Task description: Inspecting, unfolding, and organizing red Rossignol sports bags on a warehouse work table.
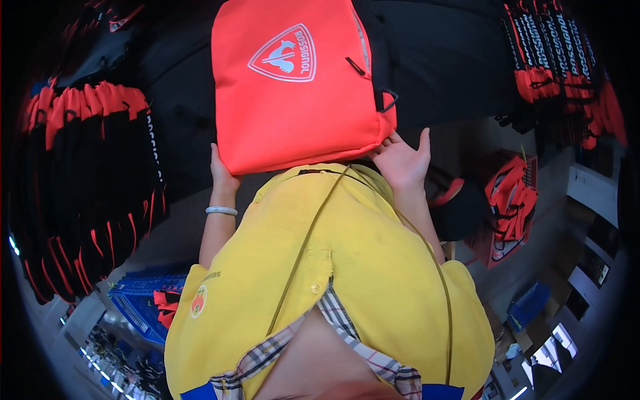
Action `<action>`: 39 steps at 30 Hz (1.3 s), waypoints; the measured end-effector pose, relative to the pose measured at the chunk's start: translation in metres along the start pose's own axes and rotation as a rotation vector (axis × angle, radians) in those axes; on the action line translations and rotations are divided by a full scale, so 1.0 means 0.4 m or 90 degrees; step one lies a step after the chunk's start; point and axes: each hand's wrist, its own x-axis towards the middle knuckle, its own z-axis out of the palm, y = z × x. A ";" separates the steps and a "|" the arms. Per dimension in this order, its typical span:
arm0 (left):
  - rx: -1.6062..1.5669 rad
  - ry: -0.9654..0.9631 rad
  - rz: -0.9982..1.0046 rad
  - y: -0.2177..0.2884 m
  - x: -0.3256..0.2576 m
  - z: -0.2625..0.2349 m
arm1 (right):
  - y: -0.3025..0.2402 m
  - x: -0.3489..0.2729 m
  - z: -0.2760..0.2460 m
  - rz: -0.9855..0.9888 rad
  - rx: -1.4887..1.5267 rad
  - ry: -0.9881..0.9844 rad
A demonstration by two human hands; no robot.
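Observation:
An orange-red backpack [293,87] with a white shield emblem and black straps lies on a dark table in front of me. My left hand [222,175] grips its near left corner, with a white bangle on that wrist. At the near right corner my right hand [403,160] presses against the bag with fingers spread along its lower edge. My yellow vest over a plaid shirt fills the lower middle of the view.
A tall stack of black and red bags [87,180] stands at my left. More black and red pieces [560,67] pile at the upper right, and others [510,200] lie lower right. A blue crate [140,300] sits below left.

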 end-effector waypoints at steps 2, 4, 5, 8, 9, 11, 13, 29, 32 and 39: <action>-0.003 0.007 0.021 -0.024 0.012 -0.017 | -0.004 0.059 -0.070 -0.027 -0.015 0.071; -0.004 -0.020 0.053 -0.044 0.029 -0.039 | -0.009 0.104 -0.117 -0.036 0.005 0.095; -0.004 -0.005 0.067 -0.047 0.038 -0.039 | -0.011 0.114 -0.130 -0.038 0.009 0.111; -0.023 0.011 0.041 -0.022 -0.004 -0.008 | -0.023 0.117 -0.109 -0.021 0.011 0.131; -0.030 0.021 0.045 -0.009 -0.017 0.004 | -0.028 0.117 -0.097 -0.015 0.015 0.134; -0.044 0.011 0.033 0.015 -0.038 0.018 | -0.048 0.128 -0.084 -0.003 0.022 0.165; -0.035 0.033 0.075 -0.005 0.005 -0.020 | -0.060 0.148 -0.079 0.017 0.007 0.219; 0.318 -0.185 0.385 -0.009 -0.236 0.100 | -0.408 0.201 -0.185 -0.099 -1.100 0.275; 0.562 -0.247 0.530 0.012 -0.295 0.154 | -0.374 0.221 0.003 -0.313 -1.099 0.156; 0.720 -0.389 0.741 0.012 -0.368 0.202 | -0.256 0.323 0.446 -0.695 -0.981 -0.265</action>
